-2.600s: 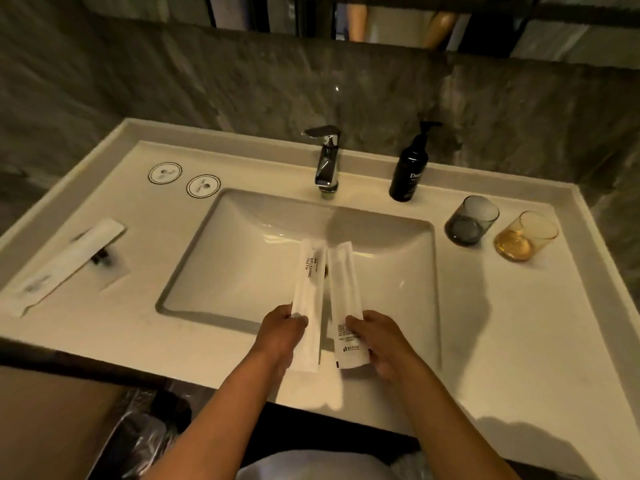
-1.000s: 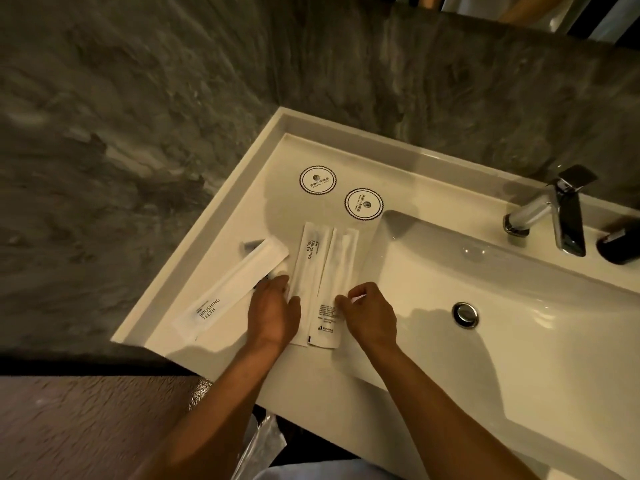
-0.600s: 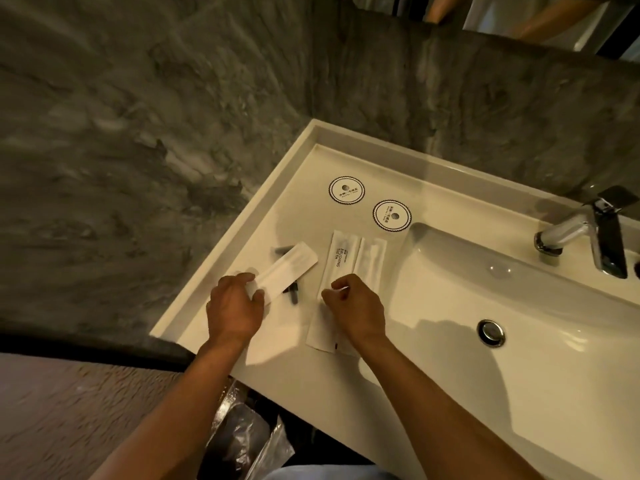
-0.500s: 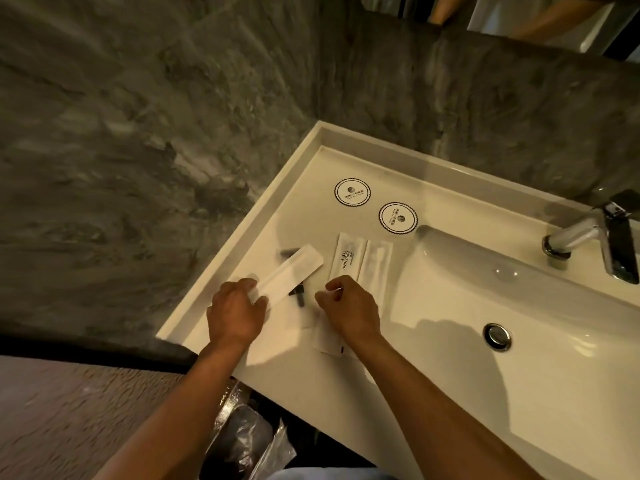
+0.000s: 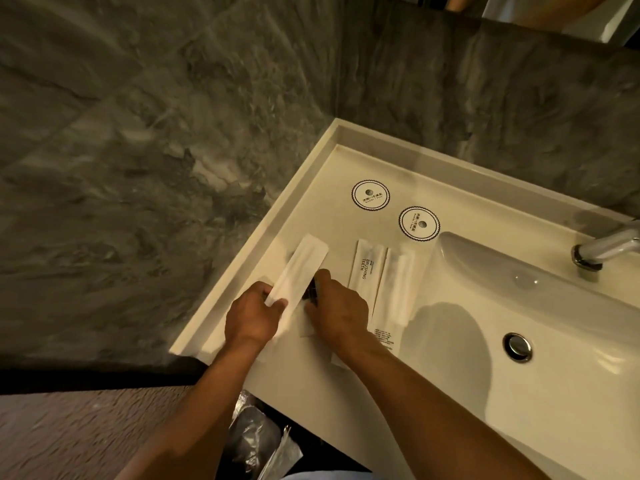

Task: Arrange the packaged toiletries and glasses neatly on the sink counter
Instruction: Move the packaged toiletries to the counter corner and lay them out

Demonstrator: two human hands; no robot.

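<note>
**Left-corner toiletry row: risks and positions**

Between the two hands, on the worktop point(image 5: 311, 372): one white sachet point(image 5: 300, 270), slanted, its near end pinched in the left hand point(image 5: 254, 315), far end angled away toward the raised edge. Left hand closed on that sachet, thumb on top.

Just right of it, under the fingertips of the right hand point(image 5: 337, 311): a small dark item in a clear wrapper point(image 5: 310, 295), mostly hidden; fingers curled over it, firm grip or mere touch not discernible.

Right of the right hand, touching side by side: "BRUSHING TEETH" sachet point(image 5: 365, 271) and plain sachet point(image 5: 394, 284), both lying flat and roughly parallel; near end of the printed one tucked beneath the right wrist. Beyond them, two round coasters point(image 5: 370, 195). Further right, the basin point(image 5: 540, 306) and tap point(image 5: 606, 249).

Glasses: out of view.

Likely faults:
- Right wrist dragging the two aligned sachets askew on withdrawal, since resting across them.
- Plain sachet nudged over the basin lip, lying just beside it.
- Slanted sachet set down overlapping the dark item, spoiling the row.
- Light packets sliding on the smooth surface under any brushing contact.
</note>
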